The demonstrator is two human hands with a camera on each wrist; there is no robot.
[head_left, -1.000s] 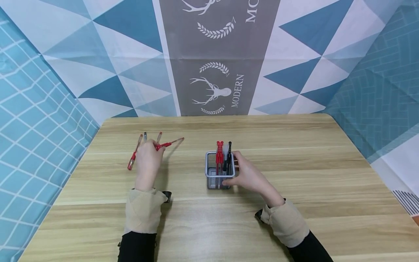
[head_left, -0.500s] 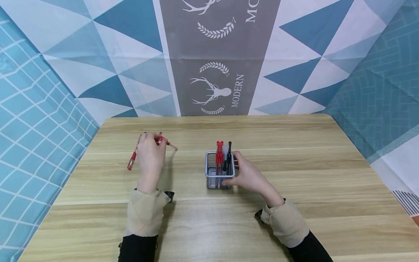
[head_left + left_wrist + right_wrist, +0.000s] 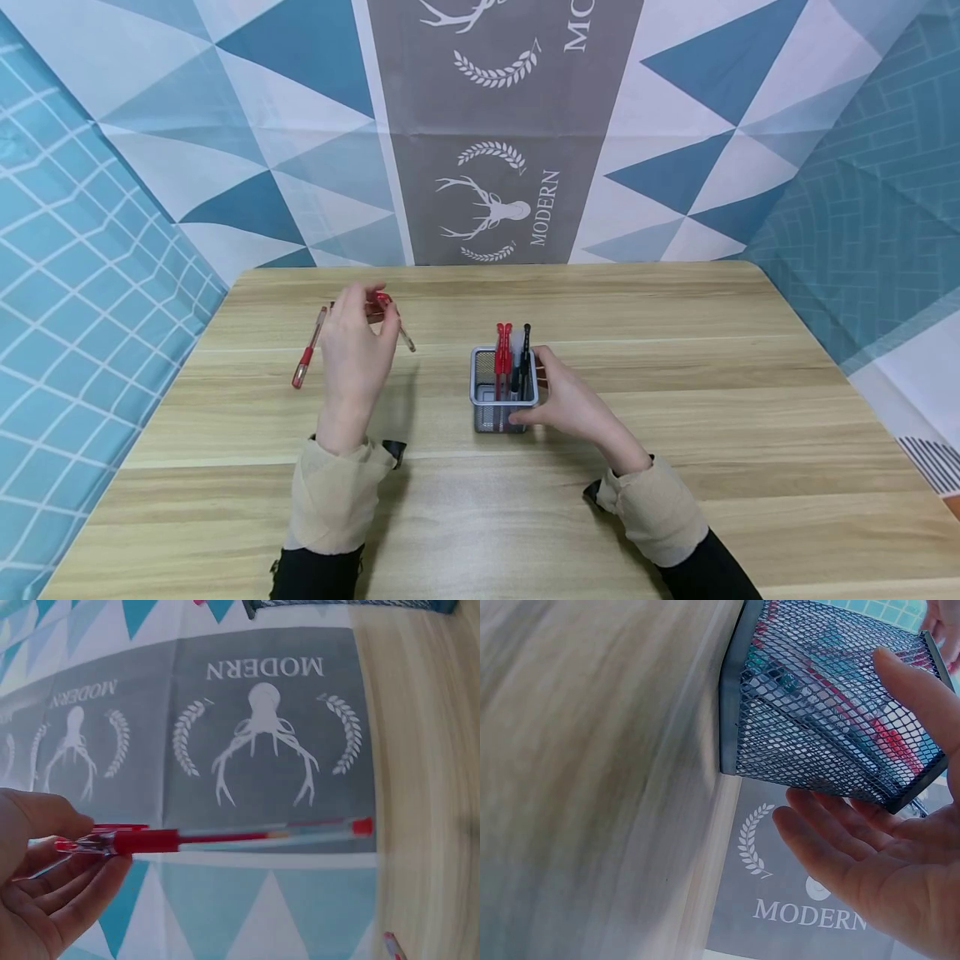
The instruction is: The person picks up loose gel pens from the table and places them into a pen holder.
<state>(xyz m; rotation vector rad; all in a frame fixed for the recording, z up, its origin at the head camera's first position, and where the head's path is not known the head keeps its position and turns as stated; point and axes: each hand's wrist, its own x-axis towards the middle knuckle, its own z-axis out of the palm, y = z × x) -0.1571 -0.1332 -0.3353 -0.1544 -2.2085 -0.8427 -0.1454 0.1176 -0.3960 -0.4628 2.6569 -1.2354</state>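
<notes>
In the left wrist view, the left hand (image 3: 56, 885) pinches a clear pen with a red grip (image 3: 146, 841) between thumb and fingers, its clear barrel pointing away from the palm. The head view has this left hand (image 3: 356, 354) at the left of the table, above other pens it partly hides. The right hand (image 3: 573, 400) holds the right side of a mesh pen holder (image 3: 492, 419), thumb in front and fingers behind. Red pens (image 3: 503, 358) and a black pen (image 3: 526, 358) stand in it. Through the mesh (image 3: 810, 712), the right wrist view shows the pens inside.
Another red pen (image 3: 307, 354) lies on the wooden table (image 3: 480, 508), just left of the left hand. Behind the table's far edge hangs a patterned backdrop (image 3: 487, 108) of grey and blue triangles.
The left hand has risen slightly away from the lying pens, moving right with its pen, which now tilts more steeply towards the near side. The right hand and the holder have stayed still.
</notes>
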